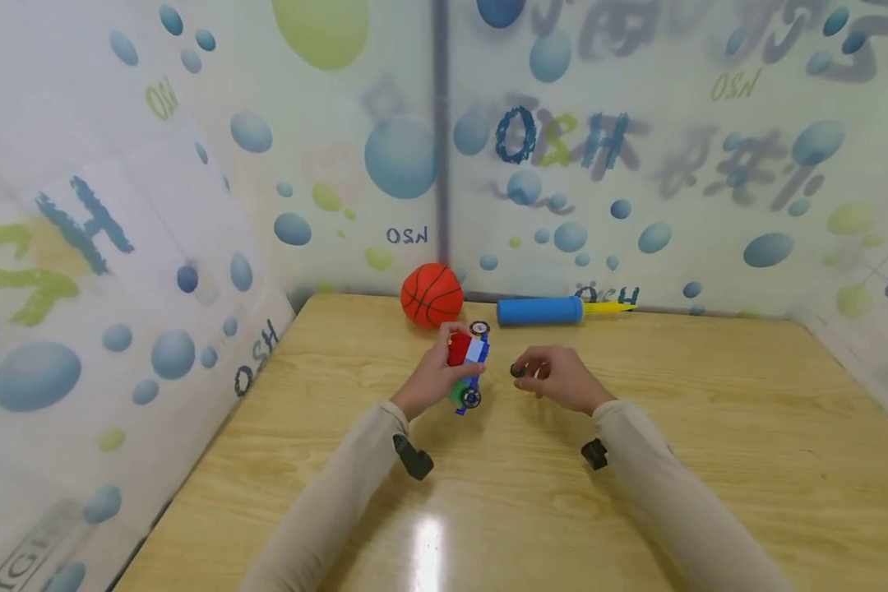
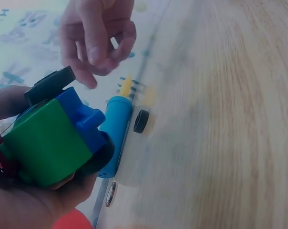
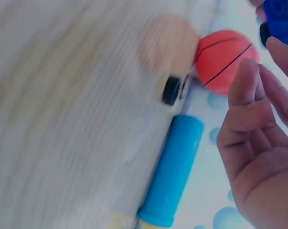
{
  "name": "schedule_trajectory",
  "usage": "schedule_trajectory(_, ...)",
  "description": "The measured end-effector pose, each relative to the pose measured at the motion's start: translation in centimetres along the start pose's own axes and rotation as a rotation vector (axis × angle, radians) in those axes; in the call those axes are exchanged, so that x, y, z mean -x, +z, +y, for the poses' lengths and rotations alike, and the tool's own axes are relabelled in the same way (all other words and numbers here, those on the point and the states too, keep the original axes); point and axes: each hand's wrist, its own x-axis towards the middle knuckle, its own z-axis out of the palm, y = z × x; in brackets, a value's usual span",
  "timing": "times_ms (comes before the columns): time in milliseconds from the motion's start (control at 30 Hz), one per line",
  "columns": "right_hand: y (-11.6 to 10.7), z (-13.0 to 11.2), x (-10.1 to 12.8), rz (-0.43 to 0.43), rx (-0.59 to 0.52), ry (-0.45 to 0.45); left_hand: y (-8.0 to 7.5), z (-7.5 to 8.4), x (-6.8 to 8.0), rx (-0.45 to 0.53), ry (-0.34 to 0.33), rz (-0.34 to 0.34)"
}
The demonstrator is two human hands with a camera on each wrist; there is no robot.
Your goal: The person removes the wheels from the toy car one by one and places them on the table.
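My left hand (image 1: 440, 374) grips a toy car (image 1: 475, 352) built of red, white, blue and green blocks; a dark wheel (image 1: 471, 398) shows on its near end. In the left wrist view its green block (image 2: 48, 143) faces the camera. To its right is my right hand (image 1: 558, 378), fingers loosely bent; the wrist views show nothing between them. A small black tire (image 2: 141, 121) stands on the table, apart from the right hand in both wrist views. Near the ball lies a wheel-like ring (image 1: 478, 327).
An orange-red basketball (image 1: 432, 296) sits at the back of the wooden table (image 1: 710, 427). Beside it lies a blue hand pump (image 1: 538, 311) with a yellow nozzle, close to the patterned back wall (image 1: 636, 197). Another patterned wall (image 1: 141, 304) borders the left side.
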Motion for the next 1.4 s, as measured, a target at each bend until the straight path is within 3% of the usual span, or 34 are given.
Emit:
schedule_trajectory(167, 1.1, -1.4, 0.8, 0.039, -0.026, -0.088, 0.3, -0.1, 0.1, 0.036, -0.036, 0.038)
schedule_trajectory(333, 2.3, -2.6, 1.0, 0.077, -0.11, -0.134, 0.5, 0.3, -0.2, 0.05, -0.024, 0.044)
schedule_trajectory(633, 3.6, -3.0, 1.0, 0.039, -0.2, -0.203, 0.8, 1.1, -0.4, 0.103, -0.018, 0.055)
schedule_trajectory(1100, 4.3, -3.0, 0.9, 0.037, -0.232, -0.178, 1.3, 1.1, -0.4, 0.087, -0.017, 0.048)
schedule_trajectory(1400, 4.4, -2.9, 0.6, 0.003, -0.286, -0.141, 1.9, 0.9, -0.1, 0.039, 0.03, 0.027)
